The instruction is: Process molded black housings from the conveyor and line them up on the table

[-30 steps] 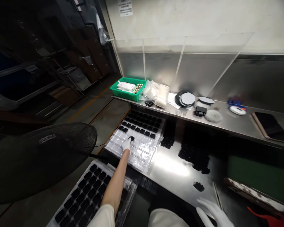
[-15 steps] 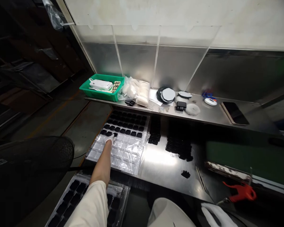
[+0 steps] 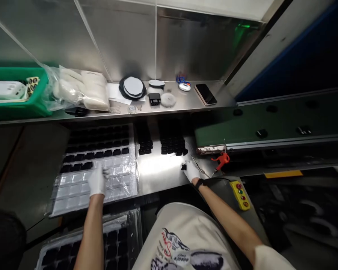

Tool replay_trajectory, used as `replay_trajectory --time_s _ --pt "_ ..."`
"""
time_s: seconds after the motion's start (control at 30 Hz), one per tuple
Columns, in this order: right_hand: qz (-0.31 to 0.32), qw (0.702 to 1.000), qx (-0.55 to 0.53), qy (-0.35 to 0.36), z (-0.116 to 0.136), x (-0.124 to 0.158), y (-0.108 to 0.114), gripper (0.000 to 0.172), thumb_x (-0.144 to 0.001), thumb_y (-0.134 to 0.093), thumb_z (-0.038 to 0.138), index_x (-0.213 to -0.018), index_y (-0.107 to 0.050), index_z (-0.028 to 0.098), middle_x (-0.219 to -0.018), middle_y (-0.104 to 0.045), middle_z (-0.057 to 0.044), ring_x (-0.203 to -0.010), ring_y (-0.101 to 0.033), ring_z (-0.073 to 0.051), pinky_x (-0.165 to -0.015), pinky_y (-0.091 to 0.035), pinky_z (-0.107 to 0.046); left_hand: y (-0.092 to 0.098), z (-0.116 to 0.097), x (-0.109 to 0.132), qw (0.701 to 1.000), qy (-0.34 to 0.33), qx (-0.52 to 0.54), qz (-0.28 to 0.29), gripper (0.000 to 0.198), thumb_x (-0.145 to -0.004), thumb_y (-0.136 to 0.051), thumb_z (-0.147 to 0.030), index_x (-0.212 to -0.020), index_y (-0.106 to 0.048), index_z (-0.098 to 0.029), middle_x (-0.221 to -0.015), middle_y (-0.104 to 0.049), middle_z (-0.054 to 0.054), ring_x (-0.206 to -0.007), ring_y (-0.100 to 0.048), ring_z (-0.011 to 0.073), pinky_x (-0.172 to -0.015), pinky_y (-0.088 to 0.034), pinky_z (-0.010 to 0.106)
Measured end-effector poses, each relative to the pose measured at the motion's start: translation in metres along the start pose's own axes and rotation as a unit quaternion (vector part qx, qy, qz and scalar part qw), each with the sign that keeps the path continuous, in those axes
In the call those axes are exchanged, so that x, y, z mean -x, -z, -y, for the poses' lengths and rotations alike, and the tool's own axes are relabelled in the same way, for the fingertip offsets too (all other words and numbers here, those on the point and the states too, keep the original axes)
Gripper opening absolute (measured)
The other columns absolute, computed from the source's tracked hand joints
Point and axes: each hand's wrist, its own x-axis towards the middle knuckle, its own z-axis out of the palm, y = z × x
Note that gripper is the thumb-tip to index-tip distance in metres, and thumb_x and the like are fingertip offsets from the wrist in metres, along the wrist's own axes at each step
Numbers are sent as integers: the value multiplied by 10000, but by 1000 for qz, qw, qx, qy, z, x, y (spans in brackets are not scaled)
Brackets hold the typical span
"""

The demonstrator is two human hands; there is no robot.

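Tray: clear, on our steel table; black pieces fill its back rows.
Left hand: gloved, fingers apart, flat over the tray.
Black part: on the table, near the stacks.
Right hand: gloved, fingertips at that part; we cannot tell whether they pinch it.

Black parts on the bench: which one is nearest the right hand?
The lone black part at the fingertips of the right hand; the others sit in piles farther back.
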Motion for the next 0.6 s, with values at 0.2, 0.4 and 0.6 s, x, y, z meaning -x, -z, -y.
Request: replay_trajectory --time_s 0.2,0.4,0.6 --pt "64 995 -55 45 1 -14 -17 272 -967 -745 167 -1219 -750 64 -1193 -777 -153 -1003 -690 -195 -876 -463 -282 -95 78 169 949 60 46 307 749 -728 -862 -812 -983 -821 -109 -960 -819 173 -722 -707 215 -653 -538 333" --pt "80 966 -173 175 18 76 -24 215 -959 -806 255 -1162 -800 183 -1172 -798 -53 -1072 -721 -184 -984 -529 -266 -149 117 233 945 75 102 302 699 -682 -960 -723 -1037 -783 -148 -1002 -813 143 -935 -755 239 -877 -599 349" --pt "30 949 -233 208 -16 137 -18 110 -956 -791 196 -1066 -791 200 -1094 -751 -59 -1047 -704 -217 -978 -549 -324 -164 122 265 918 57 125 371 670 -679 -985 -685 -1050 -827 -150 -1023 -807 103 -900 -699 202 -796 -539 291"
